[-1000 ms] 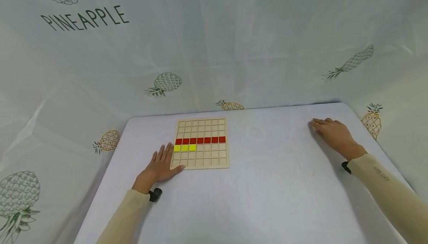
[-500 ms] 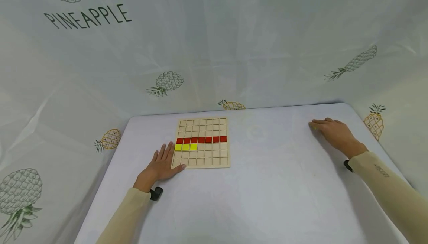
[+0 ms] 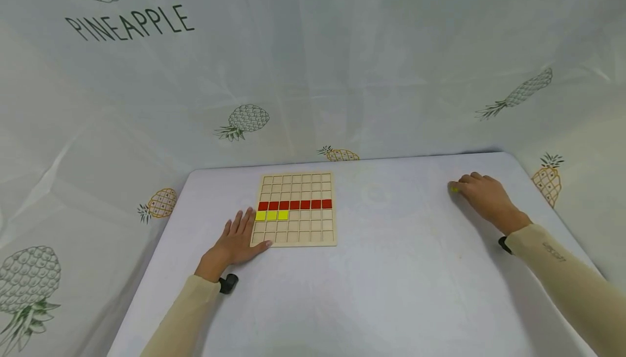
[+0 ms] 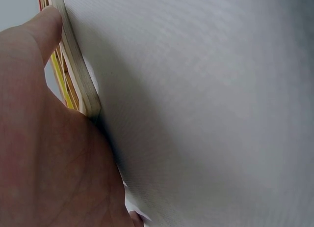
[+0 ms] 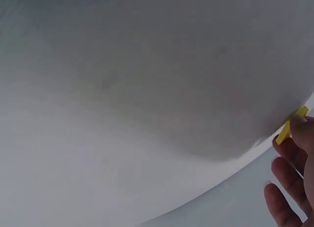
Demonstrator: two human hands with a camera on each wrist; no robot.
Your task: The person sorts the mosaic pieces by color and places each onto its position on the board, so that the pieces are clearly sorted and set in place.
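Note:
A pale wooden grid board [image 3: 311,236] lies on the table, left of the middle. One row across it holds several red square tiles [image 3: 295,205]. In the row just nearer to me sit 3 yellow tiles [image 3: 271,215] at the left end. My left hand [image 3: 233,247] rests flat along the board's left side, fingers straight, thumb on its near left corner. Over at the far right, my right hand [image 3: 485,198] pinches a yellow tile [image 5: 283,133] between thumb and fingertip, close to the tabletop. The right wrist view shows the tile tipped on edge, partly hidden by the thumb.
A white cloth covers the table [image 3: 381,270]. Behind it and at both sides hangs a pale curtain [image 3: 391,74] printed with pineapples. The table's back edge runs just beyond the board and the right hand.
My right hand has raised its knuckles and shifted slightly left, and the yellow tile now shows more at its fingertips. My left hand and the board stay in place; the head view has shifted slightly.

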